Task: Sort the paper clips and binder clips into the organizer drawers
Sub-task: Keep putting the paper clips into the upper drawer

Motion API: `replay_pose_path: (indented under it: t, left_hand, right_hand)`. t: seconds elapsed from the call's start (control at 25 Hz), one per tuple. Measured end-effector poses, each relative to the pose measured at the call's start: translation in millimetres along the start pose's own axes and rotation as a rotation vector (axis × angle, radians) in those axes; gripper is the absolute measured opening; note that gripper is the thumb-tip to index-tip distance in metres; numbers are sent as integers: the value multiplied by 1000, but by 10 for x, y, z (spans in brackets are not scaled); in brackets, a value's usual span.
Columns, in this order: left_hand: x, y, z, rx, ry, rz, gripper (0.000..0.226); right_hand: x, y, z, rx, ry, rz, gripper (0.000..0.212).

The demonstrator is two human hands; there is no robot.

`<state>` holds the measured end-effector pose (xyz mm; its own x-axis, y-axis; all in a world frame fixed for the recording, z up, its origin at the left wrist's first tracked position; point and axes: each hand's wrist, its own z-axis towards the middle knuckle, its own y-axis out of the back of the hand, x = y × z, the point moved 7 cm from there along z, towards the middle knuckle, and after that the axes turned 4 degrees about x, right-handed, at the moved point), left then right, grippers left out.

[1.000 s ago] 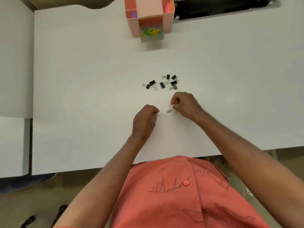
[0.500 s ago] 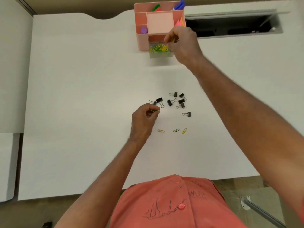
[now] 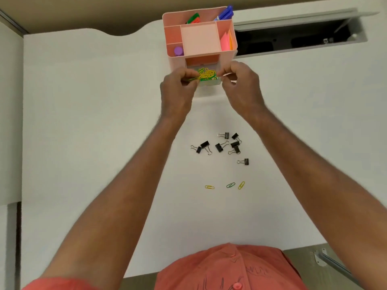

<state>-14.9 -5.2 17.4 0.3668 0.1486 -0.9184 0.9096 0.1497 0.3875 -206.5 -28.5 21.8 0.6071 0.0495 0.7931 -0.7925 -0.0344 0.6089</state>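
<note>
The pink organizer (image 3: pixel 167 34) stands at the back of the white desk, its clear drawer (image 3: pixel 209 83) pulled out and holding a heap of yellow and green paper clips (image 3: pixel 207 73). My left hand (image 3: pixel 177 91) pinches a green paper clip (image 3: pixel 193 79) at the drawer's left edge. At the drawer's right corner, my right hand (image 3: pixel 243 86) has its fingers pinched together, with nothing visible in them. Several black binder clips (image 3: pixel 219 146) lie mid-desk. Closer to me lie a yellow paper clip (image 3: pixel 209 187), a green one (image 3: pixel 230 185) and another yellow one (image 3: pixel 241 185).
The organizer's top compartments hold markers (image 3: pixel 225 13), pink sticky notes (image 3: pixel 225 41) and a purple cap (image 3: pixel 178 50). An open cable hatch (image 3: pixel 293 40) sits right of the organizer. A gap (image 3: pixel 18 227) separates this desk from the one on the left.
My left hand rose from the desk to the drawer with a green paper clip. The right hand shifted to the drawer's right corner, and its yellow clip is no longer seen.
</note>
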Motion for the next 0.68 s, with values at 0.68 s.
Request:
replay_pose_path:
  t: [0.68]
  left_hand:
    - [615, 53, -713, 70, 131, 134, 19]
  right_hand:
    - [-667, 12, -1879, 184, -281, 37, 21]
